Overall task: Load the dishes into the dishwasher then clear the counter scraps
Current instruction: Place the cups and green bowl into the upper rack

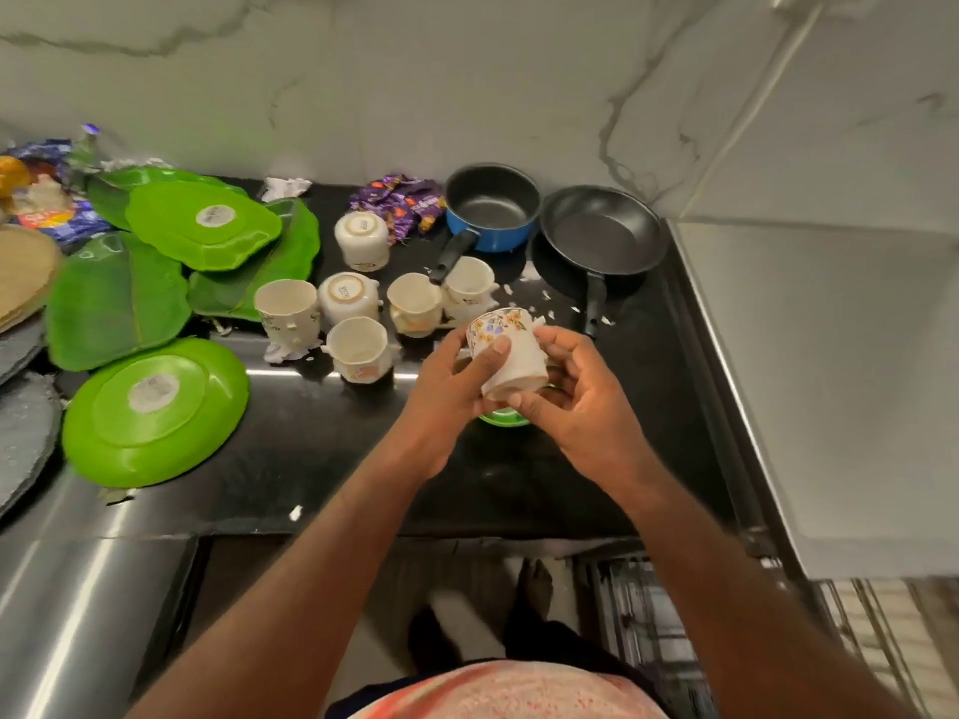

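A white cup with a flower pattern (pixel 511 350) is held on its side above the black counter (pixel 322 459). My left hand (pixel 446 391) grips it from the left with the thumb on its wall, and my right hand (pixel 576 402) holds its base end from the right. Below the cup a small green dish (pixel 506 418) peeks out between my hands. Several white cups (pixel 358 298) stand on the counter behind, some upside down. Green plates (pixel 155 412) and leaf-shaped plates (pixel 114 303) lie to the left.
A blue saucepan (pixel 493 207) and a black frying pan (pixel 602 230) sit at the back right. Purple wrappers (pixel 397 202), crumpled paper (pixel 284 188) and white scraps (pixel 545 298) litter the counter. The dishwasher rack (pixel 643 614) is open below the counter at right. More wrappers (pixel 46 199) lie far left.
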